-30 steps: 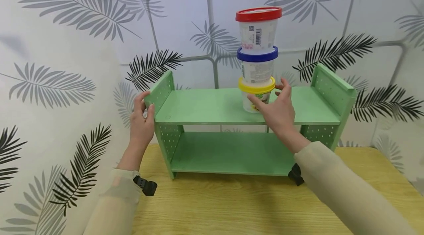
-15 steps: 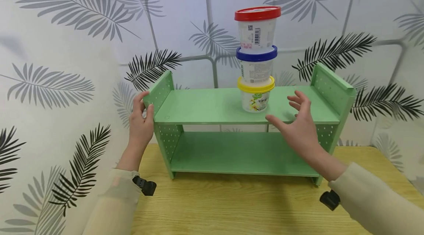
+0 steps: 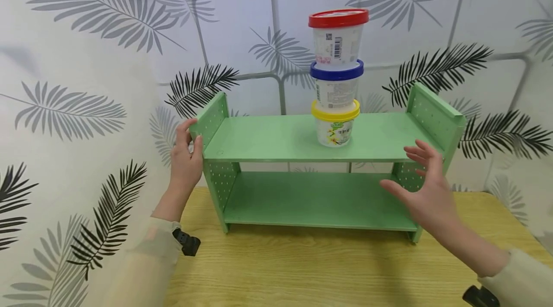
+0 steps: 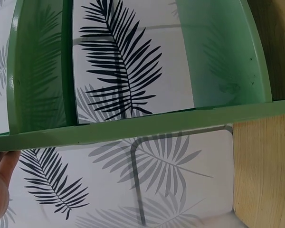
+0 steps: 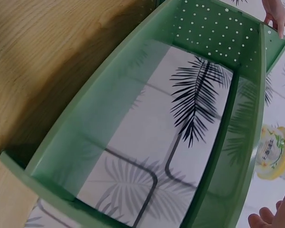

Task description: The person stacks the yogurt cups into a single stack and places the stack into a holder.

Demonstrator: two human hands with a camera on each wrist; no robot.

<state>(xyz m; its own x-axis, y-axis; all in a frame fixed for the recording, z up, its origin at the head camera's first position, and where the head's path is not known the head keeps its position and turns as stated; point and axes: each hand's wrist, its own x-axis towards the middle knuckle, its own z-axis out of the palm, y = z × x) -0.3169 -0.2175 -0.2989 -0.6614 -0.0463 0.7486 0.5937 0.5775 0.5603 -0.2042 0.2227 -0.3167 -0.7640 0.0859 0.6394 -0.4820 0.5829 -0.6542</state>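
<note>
A stack of tubs stands right of centre on the upper board of a green two-tier shelf. From the bottom it has a yellow-lidded tub, a blue-lidded tub and a red-lidded tub. My left hand holds the front edge of the shelf's left side panel, with fingers behind and thumb at the near side. My right hand is apart from the tubs, in front of the shelf's right end, fingers spread and holding nothing. The right wrist view shows the yellow-lidded tub above that hand's fingertips.
The shelf rests on a wooden table close to a leaf-patterned wall covering. Its right side panel rises above the upper board. Below lies the lower board.
My right hand has let go of the yellow-lidded tub and drawn back to the right and toward me. The stack stays standing. My left hand has kept its place on the panel.
</note>
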